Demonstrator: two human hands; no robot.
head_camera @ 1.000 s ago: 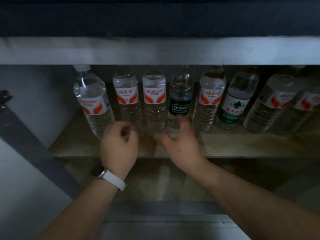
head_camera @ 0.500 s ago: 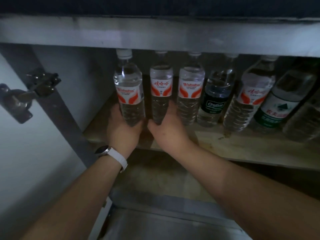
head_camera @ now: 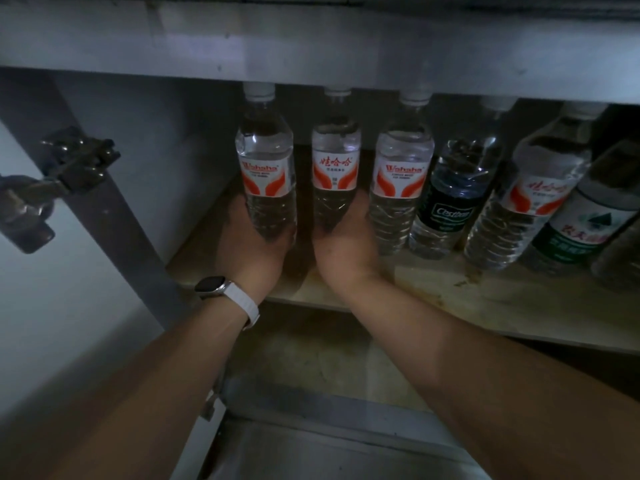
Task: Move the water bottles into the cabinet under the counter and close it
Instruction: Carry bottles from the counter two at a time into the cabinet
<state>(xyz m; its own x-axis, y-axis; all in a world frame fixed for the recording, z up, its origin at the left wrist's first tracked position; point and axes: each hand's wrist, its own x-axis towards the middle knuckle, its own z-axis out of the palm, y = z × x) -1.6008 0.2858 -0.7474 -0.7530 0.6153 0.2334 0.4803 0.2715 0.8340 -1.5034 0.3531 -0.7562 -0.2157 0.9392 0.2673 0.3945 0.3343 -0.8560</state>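
Several water bottles stand in a row on the wooden shelf (head_camera: 502, 299) inside the open cabinet. My left hand (head_camera: 249, 251), with a white watch strap on its wrist, wraps the base of the leftmost red-label bottle (head_camera: 265, 174). My right hand (head_camera: 346, 251) grips the base of the second red-label bottle (head_camera: 335, 171). To the right stand a third red-label bottle (head_camera: 400, 181), a dark-label bottle (head_camera: 450, 202), another red-label bottle (head_camera: 533, 199) and a green-label bottle (head_camera: 581, 233). The caps are partly hidden behind the cabinet's top rail (head_camera: 311, 39).
The open cabinet door (head_camera: 41, 323) stands at the left with its metal hinge (head_camera: 62, 178) sticking out. A lower compartment floor (head_camera: 311, 358) lies beneath the shelf. The cabinet's left inner wall (head_camera: 156, 140) is close to the leftmost bottle.
Both hands moved left along the row and closed on the two leftmost bottles. The view shifted left and nearer, bringing the door hinge into sight.
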